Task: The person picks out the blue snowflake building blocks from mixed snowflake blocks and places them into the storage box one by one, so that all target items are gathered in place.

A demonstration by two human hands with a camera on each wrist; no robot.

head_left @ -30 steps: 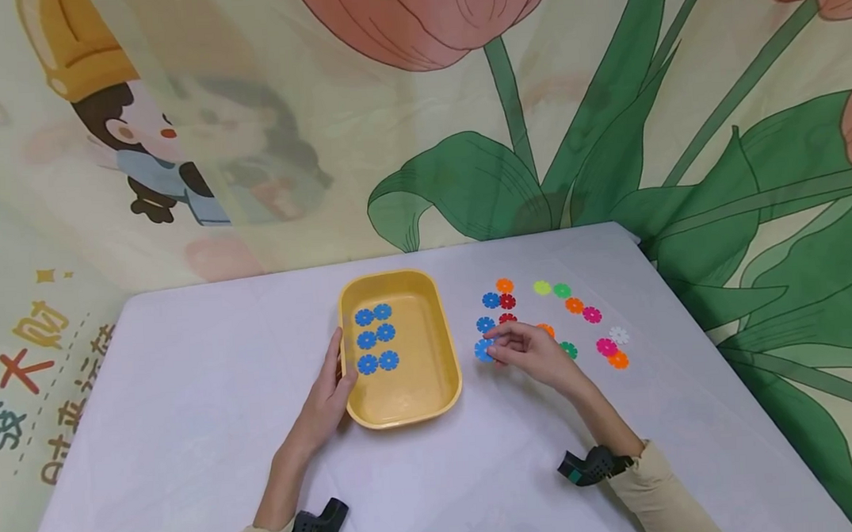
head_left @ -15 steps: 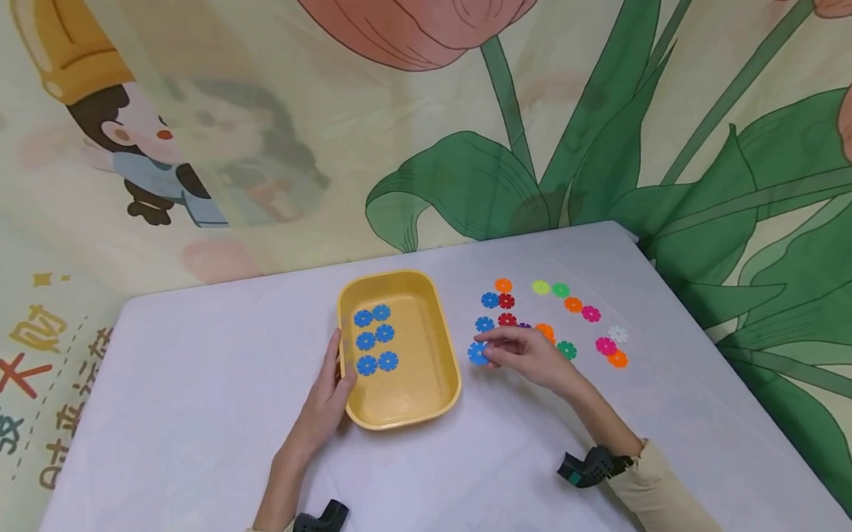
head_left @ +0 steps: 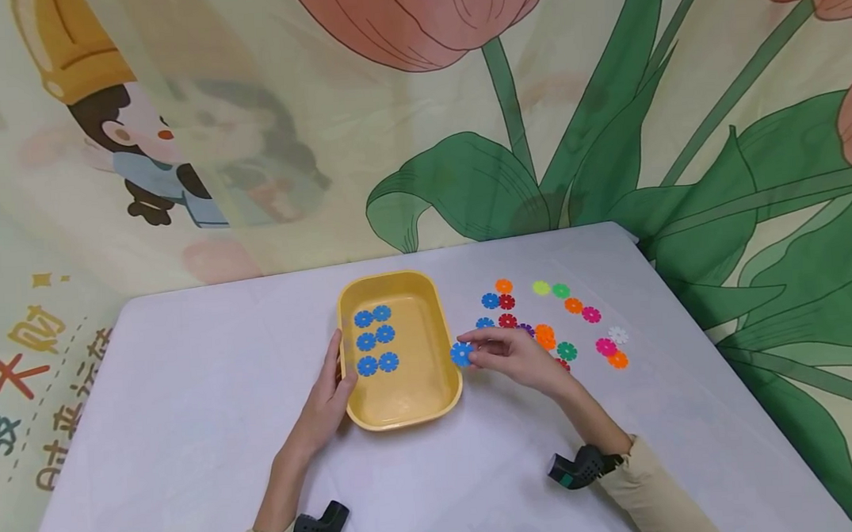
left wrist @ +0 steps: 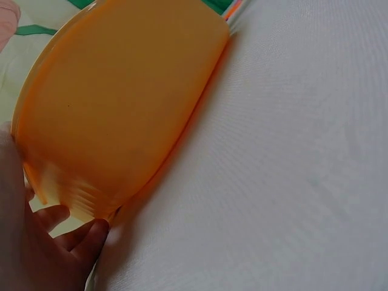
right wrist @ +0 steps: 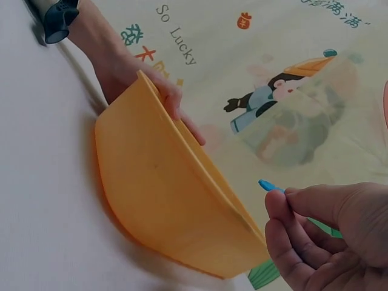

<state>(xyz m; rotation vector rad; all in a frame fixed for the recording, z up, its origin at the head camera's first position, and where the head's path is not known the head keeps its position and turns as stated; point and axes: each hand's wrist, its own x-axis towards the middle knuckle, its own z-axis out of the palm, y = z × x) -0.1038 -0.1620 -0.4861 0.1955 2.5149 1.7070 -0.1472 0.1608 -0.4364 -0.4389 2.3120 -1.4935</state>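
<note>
My right hand (head_left: 517, 360) pinches a blue notched plastic disc (head_left: 460, 354) between thumb and fingers, at the right rim of a yellow tray (head_left: 412, 397). Seen edge-on in the right wrist view, that blue disc (right wrist: 267, 185) is held up just off the tray wall (right wrist: 163, 170). On the other side, my left hand (head_left: 323, 397) grips the tray's left rim, its thumb at the rim. Fingers of the left hand (left wrist: 63, 242) show against the tray's outer wall in the left wrist view. Several blue discs (head_left: 367, 341) lie in two columns inside the tray, on its left half.
Right of the tray, loose discs lie scattered on the white tablecloth: red (head_left: 507, 301), blue (head_left: 490, 300), orange (head_left: 545, 336), green (head_left: 567, 351), pink (head_left: 591, 314) and white (head_left: 618, 334). A printed wall cloth (head_left: 451, 178) rises behind the table.
The right hand has moved left with the blue disc, from beside the loose discs to the tray's right rim. The left hand and tray have stayed in place.
</note>
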